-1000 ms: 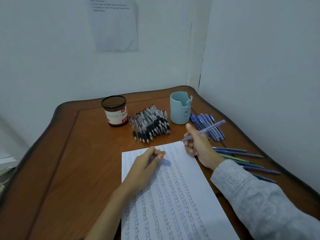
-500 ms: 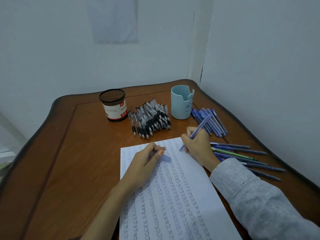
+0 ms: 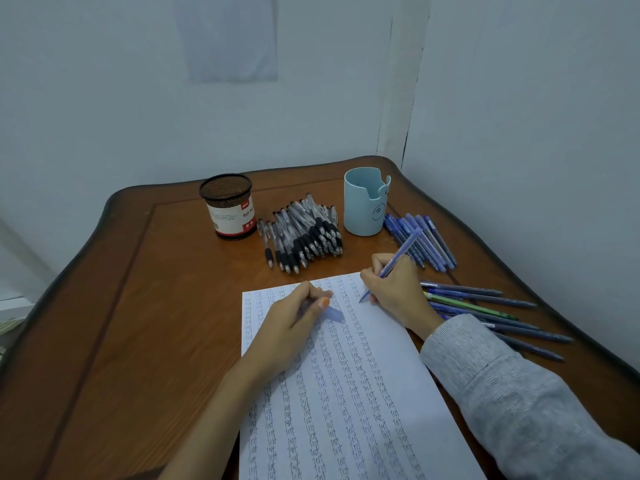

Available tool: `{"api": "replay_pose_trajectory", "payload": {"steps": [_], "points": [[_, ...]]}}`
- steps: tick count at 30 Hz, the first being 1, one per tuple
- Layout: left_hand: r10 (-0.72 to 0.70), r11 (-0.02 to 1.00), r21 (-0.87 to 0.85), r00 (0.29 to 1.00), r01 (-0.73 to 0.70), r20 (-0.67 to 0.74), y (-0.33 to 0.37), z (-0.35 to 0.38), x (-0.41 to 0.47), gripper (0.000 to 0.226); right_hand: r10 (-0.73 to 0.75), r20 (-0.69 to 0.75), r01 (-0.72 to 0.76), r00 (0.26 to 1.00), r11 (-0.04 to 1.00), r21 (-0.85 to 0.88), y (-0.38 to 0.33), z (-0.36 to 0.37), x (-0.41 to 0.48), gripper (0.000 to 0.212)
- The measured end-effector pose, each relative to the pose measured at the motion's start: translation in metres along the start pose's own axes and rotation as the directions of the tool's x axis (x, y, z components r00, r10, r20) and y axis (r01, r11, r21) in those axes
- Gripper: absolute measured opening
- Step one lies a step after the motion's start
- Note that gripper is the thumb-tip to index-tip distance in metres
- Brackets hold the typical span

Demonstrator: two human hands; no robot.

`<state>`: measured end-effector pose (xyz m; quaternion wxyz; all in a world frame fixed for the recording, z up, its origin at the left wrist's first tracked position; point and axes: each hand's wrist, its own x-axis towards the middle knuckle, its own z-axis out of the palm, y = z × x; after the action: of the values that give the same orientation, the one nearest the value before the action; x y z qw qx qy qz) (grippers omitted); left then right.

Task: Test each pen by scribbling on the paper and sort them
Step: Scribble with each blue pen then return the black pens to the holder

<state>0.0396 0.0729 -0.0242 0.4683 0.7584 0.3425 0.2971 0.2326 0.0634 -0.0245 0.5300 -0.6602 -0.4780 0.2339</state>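
A white paper covered in columns of scribbles lies on the wooden table. My right hand grips a blue pen in writing pose, its tip touching the paper's top right corner. My left hand rests on the paper's upper left and pinches a blue pen cap. A pile of black-grip pens lies behind the paper. Blue pens lie beside the cup, and more loose pens lie right of my right wrist.
A black mesh pen holder stands at the back left and a light blue cup at the back right. Walls close in behind and to the right. Bare table lies left of the paper.
My right hand lowered the blue pen from the air to the paper's top right corner, swinging it into writing pose. My left hand stayed on the paper with the cap.
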Motion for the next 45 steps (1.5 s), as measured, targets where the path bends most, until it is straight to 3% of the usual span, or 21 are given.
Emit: {"api": "replay_pose_trajectory", "payload": {"steps": [12, 18, 23, 29, 38, 41, 45], "points": [[0.001, 1.000, 0.020, 1.000, -0.001, -0.011, -0.004, -0.001, -0.001, 0.014, -0.007, -0.059, 0.006, 0.998, 1.000, -0.012, 0.001, -0.001, 0.000, 0.027], [-0.001, 0.999, 0.036, 1.000, 0.001, -0.011, -0.005, -0.001, -0.001, 0.013, -0.009, -0.014, 0.009, 1.000, 1.000, -0.008, 0.000, -0.001, -0.002, 0.028], [0.007, 1.000, 0.021, 1.000, -0.007, -0.009, -0.005, -0.001, 0.000, 0.014, -0.028, -0.092, 0.030, 0.995, 0.999, 0.021, 0.000, -0.004, -0.001, 0.029], [0.002, 1.000, 0.023, 1.000, -0.002, -0.009, -0.003, -0.001, 0.000, 0.014, -0.003, -0.035, 0.003, 0.999, 1.000, -0.014, 0.001, 0.000, 0.000, 0.028], [0.001, 1.000, 0.003, 1.000, -0.001, -0.002, 0.001, -0.001, -0.002, 0.016, 0.001, -0.065, -0.004, 0.998, 0.999, -0.034, 0.001, 0.000, -0.001, 0.025], [-0.009, 1.000, -0.026, 1.000, 0.008, -0.009, 0.002, 0.000, -0.001, 0.015, 0.062, -0.084, -0.054, 0.995, 0.994, 0.092, -0.005, -0.003, -0.002, 0.028], [-0.064, 0.969, -0.248, 0.982, 0.018, -0.179, 0.006, -0.001, 0.002, 0.016, 0.161, 0.007, -0.153, 0.987, 0.918, 0.365, -0.018, -0.011, -0.005, 0.037]]}}
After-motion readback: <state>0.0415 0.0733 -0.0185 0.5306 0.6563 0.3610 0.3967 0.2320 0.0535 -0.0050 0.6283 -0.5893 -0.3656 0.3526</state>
